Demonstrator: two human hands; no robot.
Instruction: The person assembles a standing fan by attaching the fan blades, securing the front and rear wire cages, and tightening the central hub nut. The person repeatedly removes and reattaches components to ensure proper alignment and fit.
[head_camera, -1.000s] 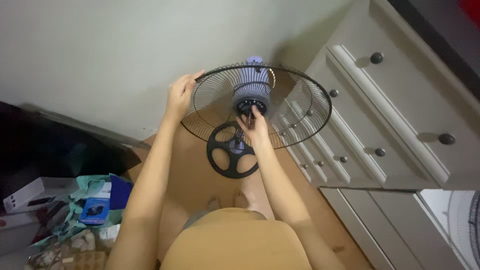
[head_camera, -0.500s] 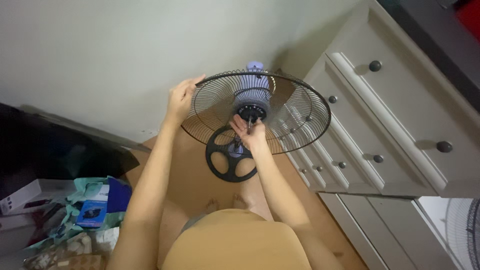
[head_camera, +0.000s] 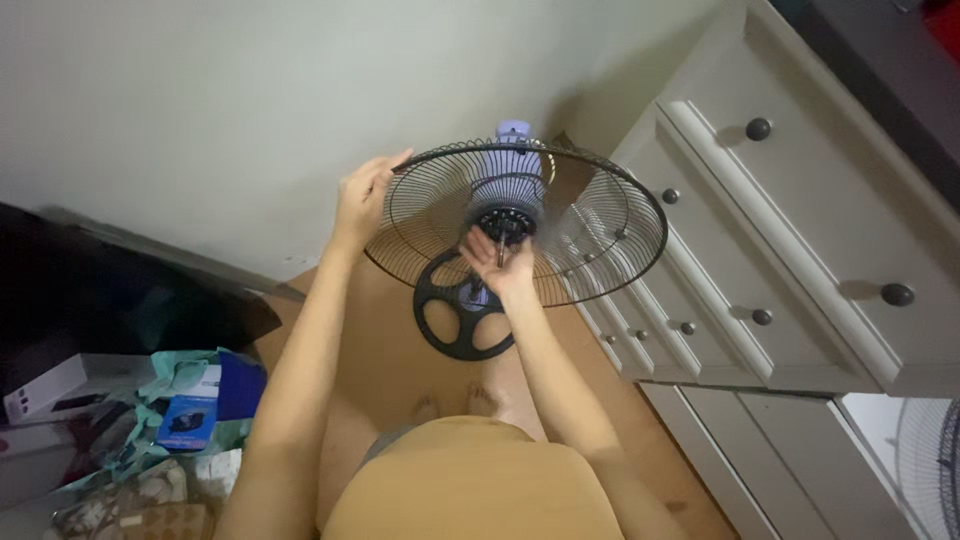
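Observation:
A stand fan stands before me with its black wire rear guard (head_camera: 600, 225) facing up and no blade on it. My left hand (head_camera: 360, 198) grips the guard's rim at its left edge. My right hand (head_camera: 497, 262) sits inside the guard, fingertips pinching the dark hub and shaft (head_camera: 505, 222) at the centre. Behind the hub is the pale purple motor housing (head_camera: 511, 172). The fan's round black base (head_camera: 462, 312) rests on the wooden floor below.
A cream chest of drawers (head_camera: 790, 230) with dark round knobs stands close on the right. Boxes, bags and a blue packet (head_camera: 187, 420) lie on the floor at the lower left. Another fan guard (head_camera: 930, 460) shows at the lower right edge. My bare feet are below the base.
My right hand has drawn back a little from the hub and turned palm-up, fingers still at the shaft. The left hand has kept its hold on the rim.

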